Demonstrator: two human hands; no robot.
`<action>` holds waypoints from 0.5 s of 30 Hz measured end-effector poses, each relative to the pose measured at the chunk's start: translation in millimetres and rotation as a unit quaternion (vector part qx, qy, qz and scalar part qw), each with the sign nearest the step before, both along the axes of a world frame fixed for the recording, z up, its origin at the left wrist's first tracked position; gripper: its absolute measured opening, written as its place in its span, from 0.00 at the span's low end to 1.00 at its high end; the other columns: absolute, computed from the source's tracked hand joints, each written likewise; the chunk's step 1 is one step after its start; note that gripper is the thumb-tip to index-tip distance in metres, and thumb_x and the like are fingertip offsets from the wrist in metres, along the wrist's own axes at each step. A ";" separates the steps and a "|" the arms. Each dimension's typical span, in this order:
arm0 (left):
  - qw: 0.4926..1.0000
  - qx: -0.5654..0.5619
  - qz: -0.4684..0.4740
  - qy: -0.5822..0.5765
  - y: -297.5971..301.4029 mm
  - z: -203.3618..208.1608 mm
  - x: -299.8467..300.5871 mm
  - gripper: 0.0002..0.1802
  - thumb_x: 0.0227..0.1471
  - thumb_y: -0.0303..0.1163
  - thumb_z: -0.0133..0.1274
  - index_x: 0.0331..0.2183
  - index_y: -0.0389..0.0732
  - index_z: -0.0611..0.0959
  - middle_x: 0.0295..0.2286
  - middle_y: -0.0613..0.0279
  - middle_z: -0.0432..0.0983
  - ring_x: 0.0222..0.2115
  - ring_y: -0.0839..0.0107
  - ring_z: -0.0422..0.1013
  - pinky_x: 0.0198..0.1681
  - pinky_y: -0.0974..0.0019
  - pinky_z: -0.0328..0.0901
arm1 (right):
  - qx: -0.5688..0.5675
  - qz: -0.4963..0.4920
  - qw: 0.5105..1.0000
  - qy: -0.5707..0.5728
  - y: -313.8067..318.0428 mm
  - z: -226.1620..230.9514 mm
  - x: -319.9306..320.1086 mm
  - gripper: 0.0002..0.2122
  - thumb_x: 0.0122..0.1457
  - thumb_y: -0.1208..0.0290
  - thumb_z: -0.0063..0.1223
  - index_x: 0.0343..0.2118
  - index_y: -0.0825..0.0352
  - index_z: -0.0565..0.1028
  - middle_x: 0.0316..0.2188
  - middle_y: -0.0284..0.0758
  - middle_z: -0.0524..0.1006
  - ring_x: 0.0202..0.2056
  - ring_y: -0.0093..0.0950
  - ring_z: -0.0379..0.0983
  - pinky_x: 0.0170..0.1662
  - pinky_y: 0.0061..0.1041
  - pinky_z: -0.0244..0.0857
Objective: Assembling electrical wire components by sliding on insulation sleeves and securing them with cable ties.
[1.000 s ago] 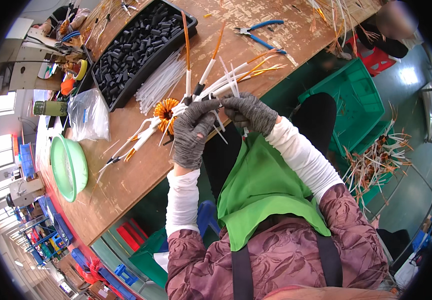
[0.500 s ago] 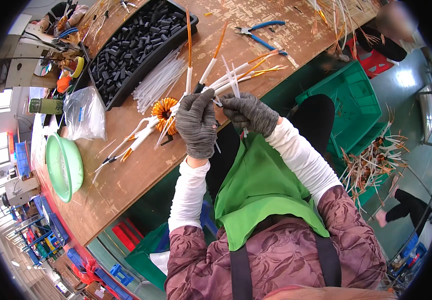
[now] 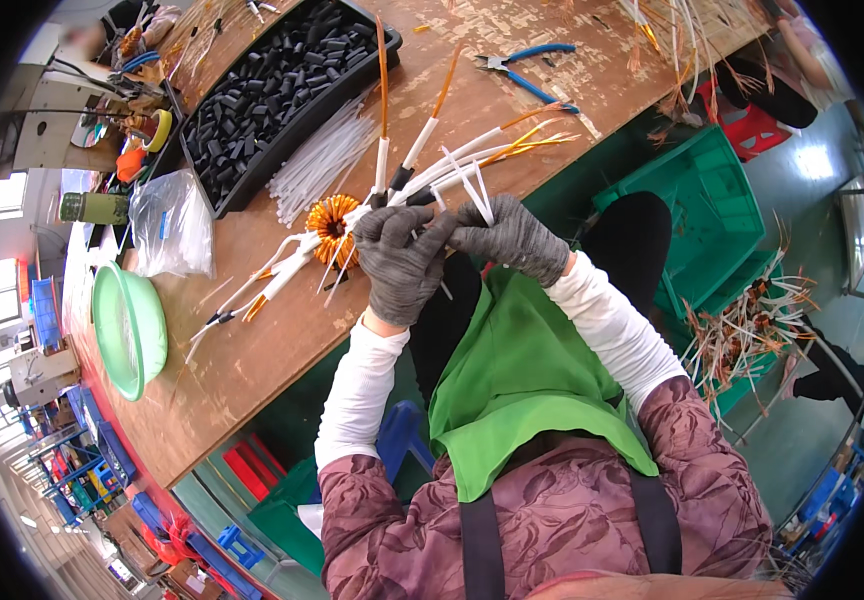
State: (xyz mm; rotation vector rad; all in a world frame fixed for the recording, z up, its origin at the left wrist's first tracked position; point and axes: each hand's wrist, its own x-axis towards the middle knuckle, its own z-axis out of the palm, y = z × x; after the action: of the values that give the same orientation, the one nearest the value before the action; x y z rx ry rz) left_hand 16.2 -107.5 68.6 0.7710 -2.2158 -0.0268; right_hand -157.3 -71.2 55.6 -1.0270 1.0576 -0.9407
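Observation:
Both my hands wear grey knit gloves and meet at the table's near edge. My left hand [image 3: 402, 262] is closed in a pinch, with the thin white end of a cable tie [image 3: 439, 199] rising by its fingertips. Closed as well, my right hand [image 3: 518, 242] grips white cable ties [image 3: 484, 198] that stick up above its fingers. Just left of my left hand lies an orange copper-wound ring coil [image 3: 318, 222]. White-sleeved leads [image 3: 382, 165] with orange wire ends fan out behind my hands. My fingers hide where the ties meet the leads.
A black tray [image 3: 280, 158] of small black sleeves stands at the back left, beside loose cable ties [image 3: 324, 150]. Blue-handled pliers [image 3: 495, 62] lie farther back. A plastic bag [image 3: 172, 225] and green basin [image 3: 159, 335] are at left. Green crates [image 3: 747, 215] stand at right.
My left hand has turned and its fingertips have moved right, against my right hand. The ties in my right hand now lean left and spread apart.

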 end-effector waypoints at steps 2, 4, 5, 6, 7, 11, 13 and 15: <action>1.000 -0.029 0.004 0.005 -6.9 -3.2 -7.0 0.18 0.27 0.29 0.57 0.30 0.51 0.81 0.31 0.71 0.70 0.36 0.66 0.64 0.38 0.59 0.59 | -0.034 -0.003 0.999 -0.009 2.1 -0.9 3.2 0.10 0.49 0.65 0.59 0.27 0.68 0.76 0.18 0.27 0.72 0.24 0.15 0.65 0.29 0.19 0.62; 0.998 -0.057 0.018 -0.011 -12.4 0.0 -9.0 0.16 0.27 0.31 0.58 0.28 0.51 0.81 0.31 0.70 0.71 0.34 0.66 0.65 0.37 0.60 0.58 | -0.064 0.020 0.998 -0.003 4.9 4.6 4.6 0.09 0.48 0.66 0.58 0.24 0.67 0.75 0.16 0.24 0.70 0.23 0.15 0.64 0.27 0.21 0.61; 0.998 -0.056 0.017 -0.011 -15.5 -4.2 -8.8 0.16 0.27 0.31 0.58 0.28 0.51 0.81 0.31 0.70 0.71 0.34 0.66 0.65 0.37 0.60 0.58 | -0.063 0.019 0.998 -0.003 10.3 10.6 12.5 0.09 0.48 0.66 0.58 0.24 0.67 0.75 0.16 0.24 0.70 0.23 0.15 0.64 0.27 0.21 0.61; 0.997 -0.063 0.037 -0.002 -18.8 -9.1 -9.6 0.15 0.28 0.31 0.57 0.28 0.51 0.81 0.30 0.70 0.71 0.34 0.66 0.66 0.36 0.60 0.58 | -0.144 0.036 0.988 0.046 19.7 18.2 23.0 0.09 0.49 0.67 0.57 0.22 0.67 0.72 0.15 0.25 0.68 0.23 0.15 0.62 0.27 0.20 0.60; 0.996 -0.070 0.057 0.007 -21.7 -12.4 -10.9 0.14 0.29 0.32 0.57 0.27 0.51 0.81 0.29 0.70 0.72 0.33 0.67 0.66 0.36 0.59 0.58 | -0.223 0.052 0.969 0.094 24.4 23.5 27.3 0.09 0.49 0.69 0.56 0.20 0.67 0.69 0.15 0.26 0.67 0.22 0.15 0.60 0.26 0.20 0.58; 0.991 -0.081 0.095 -0.051 -14.9 -1.4 -13.0 0.12 0.31 0.30 0.57 0.27 0.50 0.82 0.28 0.71 0.72 0.32 0.67 0.66 0.35 0.61 0.58 | -0.137 0.035 0.990 0.028 30.5 25.2 22.1 0.09 0.49 0.69 0.56 0.20 0.67 0.70 0.15 0.26 0.66 0.22 0.15 0.60 0.27 0.19 0.58; 0.991 -0.061 0.095 -0.065 -10.5 5.3 -8.3 0.15 0.31 0.27 0.56 0.29 0.49 0.81 0.30 0.69 0.73 0.33 0.66 0.67 0.38 0.61 0.59 | -0.114 0.068 0.991 0.019 33.7 21.7 16.9 0.09 0.50 0.67 0.56 0.23 0.68 0.73 0.16 0.25 0.68 0.22 0.15 0.62 0.26 0.20 0.59; 0.998 0.039 0.040 -0.016 4.3 28.9 1.7 0.17 0.33 0.25 0.55 0.33 0.47 0.81 0.31 0.65 0.74 0.34 0.64 0.67 0.40 0.60 0.60 | -0.051 0.076 0.996 -0.022 32.1 33.6 -0.2 0.12 0.52 0.62 0.57 0.29 0.68 0.76 0.18 0.24 0.70 0.24 0.16 0.66 0.29 0.19 0.62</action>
State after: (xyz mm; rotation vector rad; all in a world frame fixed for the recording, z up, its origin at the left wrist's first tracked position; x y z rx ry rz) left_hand 17.9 -103.2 97.5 0.9095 -2.2230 -0.0629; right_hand -157.5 -39.1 89.1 -1.1508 0.8884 -0.8959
